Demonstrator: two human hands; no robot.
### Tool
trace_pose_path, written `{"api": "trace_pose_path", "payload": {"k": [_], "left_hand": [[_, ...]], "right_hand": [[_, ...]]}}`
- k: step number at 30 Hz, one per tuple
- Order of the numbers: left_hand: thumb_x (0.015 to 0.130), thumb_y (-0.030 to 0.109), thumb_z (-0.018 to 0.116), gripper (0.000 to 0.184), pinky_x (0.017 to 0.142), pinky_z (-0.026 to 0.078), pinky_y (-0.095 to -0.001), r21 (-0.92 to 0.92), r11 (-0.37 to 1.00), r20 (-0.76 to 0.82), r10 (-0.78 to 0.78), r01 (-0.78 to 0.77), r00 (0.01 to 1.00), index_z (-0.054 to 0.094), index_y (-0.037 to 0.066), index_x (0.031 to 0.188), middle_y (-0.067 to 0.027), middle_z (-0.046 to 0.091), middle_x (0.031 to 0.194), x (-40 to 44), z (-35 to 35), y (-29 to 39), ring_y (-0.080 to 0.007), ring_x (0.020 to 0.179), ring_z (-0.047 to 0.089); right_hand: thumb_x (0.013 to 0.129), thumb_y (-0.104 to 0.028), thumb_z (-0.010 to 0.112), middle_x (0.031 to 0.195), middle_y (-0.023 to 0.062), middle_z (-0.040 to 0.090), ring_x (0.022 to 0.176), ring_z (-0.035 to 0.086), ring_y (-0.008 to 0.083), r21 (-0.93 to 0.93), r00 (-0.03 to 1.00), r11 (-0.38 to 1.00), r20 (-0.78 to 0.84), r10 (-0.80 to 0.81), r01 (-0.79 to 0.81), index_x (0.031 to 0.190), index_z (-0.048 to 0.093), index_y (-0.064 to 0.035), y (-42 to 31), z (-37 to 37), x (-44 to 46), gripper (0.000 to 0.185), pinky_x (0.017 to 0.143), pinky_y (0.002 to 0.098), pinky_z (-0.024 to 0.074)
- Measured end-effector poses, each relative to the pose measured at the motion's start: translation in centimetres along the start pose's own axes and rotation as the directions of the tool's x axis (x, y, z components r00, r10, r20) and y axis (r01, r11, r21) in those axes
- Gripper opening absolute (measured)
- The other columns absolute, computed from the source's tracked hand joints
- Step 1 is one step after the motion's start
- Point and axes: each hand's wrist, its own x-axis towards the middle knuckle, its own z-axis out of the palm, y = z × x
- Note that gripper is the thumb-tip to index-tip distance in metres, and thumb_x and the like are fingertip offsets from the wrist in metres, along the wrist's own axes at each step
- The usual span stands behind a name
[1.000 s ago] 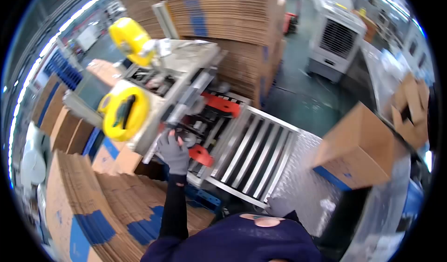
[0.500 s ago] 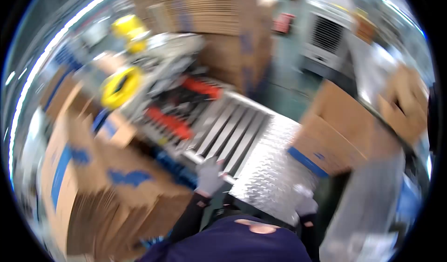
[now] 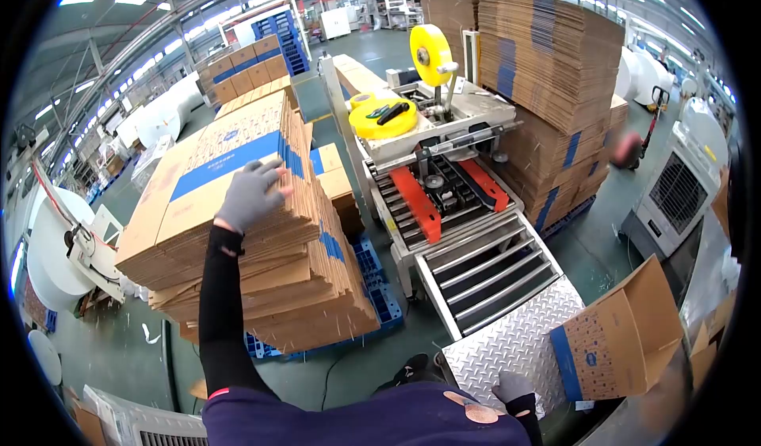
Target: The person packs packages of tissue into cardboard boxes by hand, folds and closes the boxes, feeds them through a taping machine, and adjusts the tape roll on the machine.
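My left hand, in a grey glove with bare fingertips, is over the top of a stack of flattened cardboard boxes with blue bands. Its fingers are apart and hold nothing; whether they touch the cardboard I cannot tell. My right hand, also gloved, is low over the near end of a diamond-plate metal sheet, its fingers partly hidden. Right of it an open box with a blue band lies tilted on its side.
A roller conveyor leads to a taping machine with red side belts and yellow tape rolls. Tall cardboard stacks stand behind it. A blue pallet lies under the left stack. At the right is an air cooler.
The view has swung left, bringing the left stack nearer the middle. My left hand has moved from the conveyor's edge to above the stack. My right hand remains near the metal sheet.
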Motion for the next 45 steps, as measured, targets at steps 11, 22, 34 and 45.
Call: {"api": "trace_pose_path", "payload": {"k": [11,22,34,45], "left_hand": [[0.067,0.017,0.08,0.043,0.082,0.05,-0.041,-0.009,0.999,-0.139,0.048,-0.05,0.989,0.063,0.005,0.105,-0.0052,0.064,0.107,-2.6,-2.1,1.7,-0.0301,0.097,0.059],[0.086,0.005,0.057,0.015,0.083,0.047,-0.039,0.176,0.825,-0.663,-0.304,0.537,0.684,0.067,0.007,0.096,-0.0085,0.068,0.095,-16.5,0.7,-8.6,-0.0267,0.094,0.064],[0.079,0.019,0.059,0.012,0.055,0.041,-0.0283,0.034,0.659,-0.54,0.645,-0.751,0.541,0.06,0.008,0.073,-0.0011,0.053,0.064,-7.1,-14.2,36.7,-0.0137,0.06,0.053],[0.08,0.04,0.071,0.028,0.055,0.047,-0.0398,-0.653,0.353,-0.169,0.795,-0.67,0.583,0.064,0.013,0.08,-0.0073,0.061,0.059,4.5,9.0,38.6,-0.0284,0.056,0.063]], "right_hand": [[0.08,-0.04,0.059,0.092,0.0156,0.072,0.089,0.07,0.0328,0.041,0.984,0.999,0.18,-0.008,0.001,0.096,0.071,-0.0095,-2.3,6.5,-0.8,0.036,0.078,0.0473,0.0543],[0.079,-0.038,0.063,0.104,0.0196,0.07,0.101,0.067,0.0351,0.128,0.962,0.981,0.252,0.108,-0.143,0.1,0.072,-0.0058,0.2,8.9,-6.6,0.04,0.087,0.0474,0.0527],[0.082,-0.019,0.064,0.081,0.0087,0.062,0.076,0.062,0.0259,-0.169,0.229,0.961,-0.948,-0.219,0.221,0.091,0.058,-0.0048,-14.4,-22.9,-19.0,0.018,0.067,0.0388,0.049],[0.075,-0.026,0.074,0.081,0.0125,0.056,0.09,0.054,0.0382,0.224,0.385,0.832,-0.805,0.452,-0.508,0.081,0.056,-0.0076,9.4,-10.3,-29.2,0.026,0.082,0.0502,0.0409]]}}
